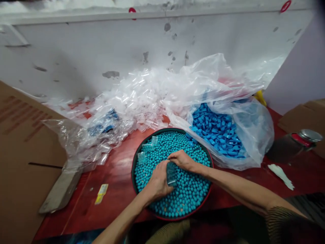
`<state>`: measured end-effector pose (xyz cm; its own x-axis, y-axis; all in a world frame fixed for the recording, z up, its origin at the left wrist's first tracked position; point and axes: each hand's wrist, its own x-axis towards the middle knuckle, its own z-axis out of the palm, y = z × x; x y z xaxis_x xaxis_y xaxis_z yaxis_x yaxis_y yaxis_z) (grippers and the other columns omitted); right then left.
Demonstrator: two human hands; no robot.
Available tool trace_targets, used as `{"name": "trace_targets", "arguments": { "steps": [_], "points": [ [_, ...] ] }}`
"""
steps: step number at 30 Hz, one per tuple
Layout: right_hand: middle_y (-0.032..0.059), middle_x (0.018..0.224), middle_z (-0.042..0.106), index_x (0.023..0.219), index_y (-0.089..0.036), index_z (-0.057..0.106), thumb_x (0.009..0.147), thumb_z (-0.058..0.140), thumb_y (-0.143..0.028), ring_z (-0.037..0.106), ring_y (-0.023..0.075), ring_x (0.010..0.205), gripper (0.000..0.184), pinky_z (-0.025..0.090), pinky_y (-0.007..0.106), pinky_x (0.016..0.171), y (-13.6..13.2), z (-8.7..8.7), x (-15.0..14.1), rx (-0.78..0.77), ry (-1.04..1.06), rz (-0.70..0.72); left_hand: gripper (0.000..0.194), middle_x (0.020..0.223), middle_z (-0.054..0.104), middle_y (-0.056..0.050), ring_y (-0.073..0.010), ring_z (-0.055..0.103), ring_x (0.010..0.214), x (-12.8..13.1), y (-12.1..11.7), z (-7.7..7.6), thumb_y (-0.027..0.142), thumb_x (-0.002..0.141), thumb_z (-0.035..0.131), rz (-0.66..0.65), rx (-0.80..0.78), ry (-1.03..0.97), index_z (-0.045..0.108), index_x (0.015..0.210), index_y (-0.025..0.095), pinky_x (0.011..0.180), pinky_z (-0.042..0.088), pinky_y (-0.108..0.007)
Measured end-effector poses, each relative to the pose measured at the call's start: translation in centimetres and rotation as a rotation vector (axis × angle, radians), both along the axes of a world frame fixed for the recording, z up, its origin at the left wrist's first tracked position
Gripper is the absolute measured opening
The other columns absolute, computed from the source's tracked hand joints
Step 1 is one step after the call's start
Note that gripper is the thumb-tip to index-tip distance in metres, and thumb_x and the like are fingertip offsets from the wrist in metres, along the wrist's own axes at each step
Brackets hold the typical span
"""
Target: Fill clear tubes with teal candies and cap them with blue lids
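My left hand [159,179] is closed round a few small clear plastic containers [171,174], held over a round tray [132,169] of turquoise balls [188,196]. At the upper end of these containers, the fingertips of my right hand [182,160] are pinched together; whatever they grip is hidden. Other clear containers [141,157] lie on the balls at the tray's left side. Behind the tray's right rim, an open plastic bag [259,135] holds many small blue plastic pieces [215,130].
A heap of clear plastic pieces [142,98] spreads along the white wall [83,51]. A cardboard box [27,156] stands at the left, a metal-lidded jar [289,145] at the right. A yellow-and-white slip [101,194] lies on the red table [114,176].
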<state>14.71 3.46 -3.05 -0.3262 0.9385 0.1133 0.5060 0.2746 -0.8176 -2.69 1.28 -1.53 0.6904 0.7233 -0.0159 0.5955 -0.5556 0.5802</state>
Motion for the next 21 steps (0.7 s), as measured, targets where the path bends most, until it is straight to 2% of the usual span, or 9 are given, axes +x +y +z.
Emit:
{"name": "trace_targets", "arguments": {
  "steps": [2, 4, 7, 11, 14, 16, 19, 21],
  "points": [
    [-0.0023, 0.068, 0.064, 0.082, -0.018, 0.067, 0.078, 0.043, -0.016, 0.058, 0.0116, 0.065, 0.024, 0.041, 0.02, 0.063, -0.5, 0.0, 0.0, -0.002, 0.01, 0.004, 0.091, 0.127, 0.032, -0.014, -0.0262, 0.032, 0.115, 0.1, 0.1, 0.1, 0.021, 0.053, 0.057, 0.012, -0.034, -0.003, 0.01, 0.13, 0.014, 0.096, 0.03, -0.041],
    [-0.0025, 0.068, 0.063, 0.084, -0.019, 0.066, 0.08, 0.041, -0.018, 0.056, 0.0113, 0.063, 0.025, 0.04, 0.019, 0.061, -1.0, 0.1, -0.1, 0.004, 0.013, -0.007, 0.097, 0.126, 0.033, -0.015, -0.0268, 0.032, 0.115, 0.3, 0.2, 0.3, 0.021, 0.052, 0.058, 0.03, -0.049, 0.03, 0.003, 0.132, 0.011, 0.095, 0.029, -0.041],
    [-0.0014, 0.07, 0.064, 0.085, -0.019, 0.066, 0.082, 0.04, -0.021, 0.056, 0.0117, 0.063, 0.026, 0.04, 0.02, 0.061, -1.4, 0.1, -0.2, 0.018, 0.02, -0.051, 0.099, 0.124, 0.034, -0.016, -0.0282, 0.034, 0.113, 0.7, 0.0, 0.5, 0.023, 0.051, 0.059, 0.08, -0.084, 0.103, 0.004, 0.132, 0.01, 0.093, 0.03, -0.042],
    [0.0006, 0.08, 0.064, 0.091, -0.018, 0.062, 0.085, 0.036, -0.019, 0.057, 0.0117, 0.071, 0.027, 0.041, 0.021, 0.067, -1.6, 0.0, -0.6, 0.062, -0.098, -0.074, 0.1, 0.132, 0.022, -0.017, -0.0287, 0.023, 0.121, 1.1, -0.4, 0.2, 0.022, 0.05, 0.058, 0.082, -0.092, 0.102, 0.002, 0.132, 0.011, 0.096, 0.027, -0.042],
    [0.0024, 0.072, 0.062, 0.083, -0.017, 0.062, 0.084, 0.038, -0.018, 0.054, 0.0137, 0.068, 0.025, 0.04, 0.024, 0.068, -1.8, 0.2, -1.0, 0.111, -0.261, -0.069, 0.092, 0.128, 0.029, -0.017, -0.0276, 0.028, 0.117, 1.5, -0.8, -0.2, 0.02, 0.054, 0.053, 0.137, -0.034, 0.103, 0.005, 0.132, 0.01, 0.093, 0.029, -0.041],
    [0.0039, 0.068, 0.061, 0.078, -0.016, 0.062, 0.082, 0.04, -0.018, 0.052, 0.0159, 0.069, 0.023, 0.039, 0.029, 0.073, -2.1, 0.7, -1.1, 0.128, -0.3, -0.067, 0.087, 0.121, 0.035, -0.016, -0.0277, 0.033, 0.112, 1.8, -1.0, -0.3, 0.02, 0.056, 0.051, 0.18, 0.0, 0.134, 0.009, 0.131, 0.009, 0.09, 0.032, -0.041],
    [0.0074, 0.084, 0.06, 0.088, -0.016, 0.06, 0.083, 0.039, -0.018, 0.05, 0.0192, 0.084, 0.022, 0.036, 0.033, 0.08, -3.0, 1.6, -0.4, 0.188, -0.346, -0.115, 0.085, 0.114, 0.039, -0.015, -0.0283, 0.038, 0.104, 1.8, -1.2, -0.1, 0.022, 0.056, 0.051, 0.184, 0.033, 0.194, 0.012, 0.131, 0.009, 0.085, 0.034, -0.041],
    [0.0101, 0.101, 0.056, 0.099, -0.015, 0.056, 0.083, 0.038, -0.019, 0.045, 0.0213, 0.098, 0.025, 0.034, 0.036, 0.086, -3.9, 1.6, 0.7, 0.23, -0.372, -0.243, 0.086, 0.112, 0.039, -0.014, -0.0282, 0.039, 0.101, 1.7, -1.3, 0.3, 0.022, 0.056, 0.052, 0.184, 0.041, 0.227, 0.013, 0.132, 0.012, 0.084, 0.034, -0.04]
  ]
}}
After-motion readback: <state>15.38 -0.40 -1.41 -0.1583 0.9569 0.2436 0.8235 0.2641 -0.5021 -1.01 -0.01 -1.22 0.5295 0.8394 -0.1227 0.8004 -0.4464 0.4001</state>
